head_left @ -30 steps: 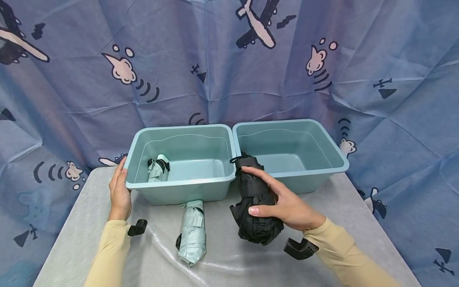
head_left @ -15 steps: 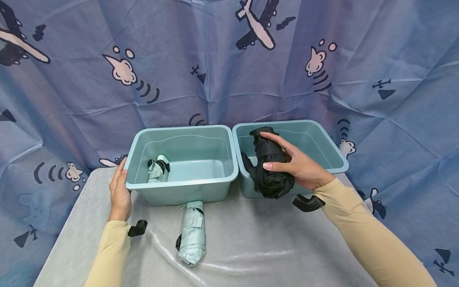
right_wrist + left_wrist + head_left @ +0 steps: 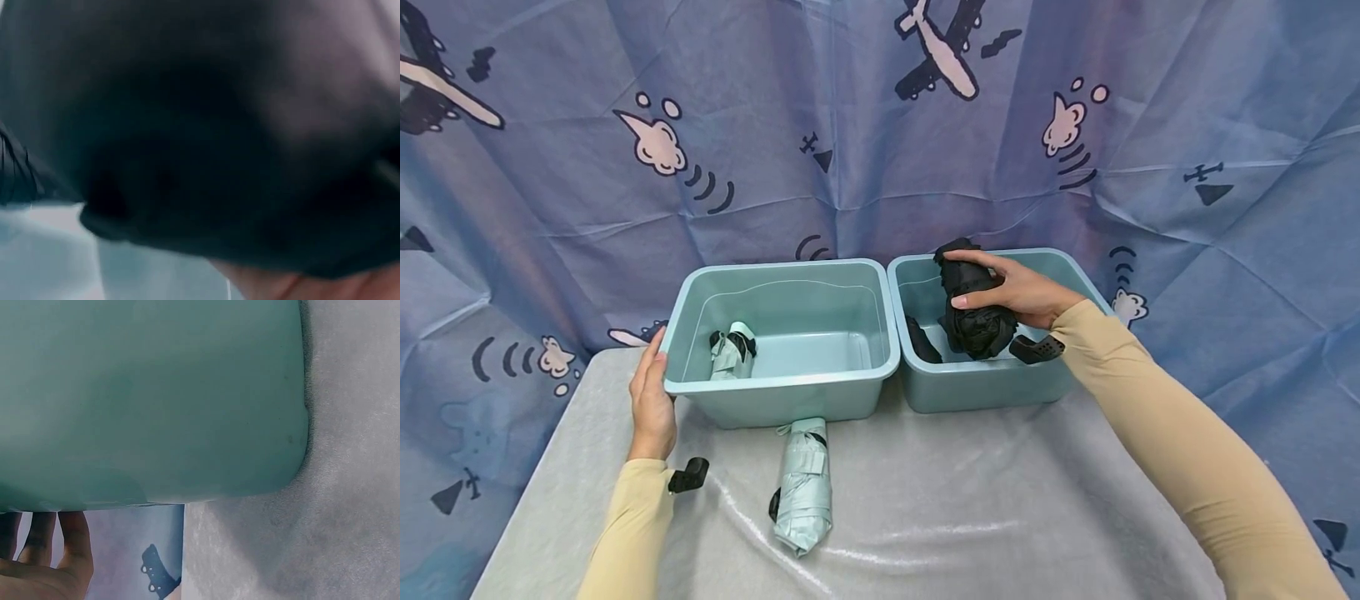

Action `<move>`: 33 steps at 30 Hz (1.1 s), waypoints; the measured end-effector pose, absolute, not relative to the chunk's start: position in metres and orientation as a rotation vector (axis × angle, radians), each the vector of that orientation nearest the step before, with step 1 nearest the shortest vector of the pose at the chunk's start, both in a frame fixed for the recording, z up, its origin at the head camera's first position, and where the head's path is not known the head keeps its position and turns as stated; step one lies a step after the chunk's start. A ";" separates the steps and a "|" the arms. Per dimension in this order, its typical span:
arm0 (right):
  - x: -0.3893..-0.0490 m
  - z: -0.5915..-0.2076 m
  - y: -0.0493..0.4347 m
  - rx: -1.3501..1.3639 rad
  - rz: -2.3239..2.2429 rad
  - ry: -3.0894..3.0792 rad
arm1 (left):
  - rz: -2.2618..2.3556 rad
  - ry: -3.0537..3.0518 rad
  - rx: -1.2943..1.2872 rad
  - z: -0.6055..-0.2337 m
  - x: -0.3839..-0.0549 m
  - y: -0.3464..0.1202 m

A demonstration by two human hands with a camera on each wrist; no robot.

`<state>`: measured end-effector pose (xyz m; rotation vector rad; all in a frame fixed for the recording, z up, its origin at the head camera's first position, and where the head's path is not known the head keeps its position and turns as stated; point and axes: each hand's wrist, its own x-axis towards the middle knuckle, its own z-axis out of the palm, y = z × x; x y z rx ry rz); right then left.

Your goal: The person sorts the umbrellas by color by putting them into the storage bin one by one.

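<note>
- Resting against the left bin's (image 3: pixel 782 407) outer side: left hand (image 3: pixel 651 408), fingers extended.
- Inside that bin: one mint folded umbrella (image 3: pixel 731 353).
- On the bench (image 3: pixel 925 533), in front: second mint folded umbrella (image 3: pixel 803 492).
- Right bin (image 3: pixel 985 392), second of two: one narrow black item (image 3: pixel 922 342), identity unclear.
- Right hand (image 3: pixel 1033 293): gripping one black folded umbrella (image 3: pixel 972 282), shifted from over the front wall to inside; judged as placement under way. Far end above the back rim; floor contact undetermined.
</note>
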<state>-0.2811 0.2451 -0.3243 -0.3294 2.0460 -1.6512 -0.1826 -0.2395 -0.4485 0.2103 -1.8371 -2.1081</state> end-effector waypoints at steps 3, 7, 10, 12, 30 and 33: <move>-0.292 -0.329 0.245 -0.326 -1.610 2.039 | -2.112 -1.833 0.208 -0.448 -0.183 -0.239; -0.303 -0.336 0.244 -0.358 -1.535 2.060 | -2.111 -1.831 0.207 -0.448 -0.184 -0.239; -0.311 -0.342 0.244 -0.370 -1.468 2.088 | -2.107 -1.831 0.208 -0.448 -0.184 -0.238; -0.315 -0.347 0.244 -0.360 -1.424 2.105 | -2.102 -1.831 0.208 -0.448 -0.184 -0.238; -0.333 -0.380 0.240 -0.353 -1.113 2.169 | -2.098 -1.808 0.203 -0.447 -0.184 -0.240; -0.334 -0.384 0.239 -0.344 -1.050 2.172 | -2.095 -1.808 0.202 -0.448 -0.184 -0.239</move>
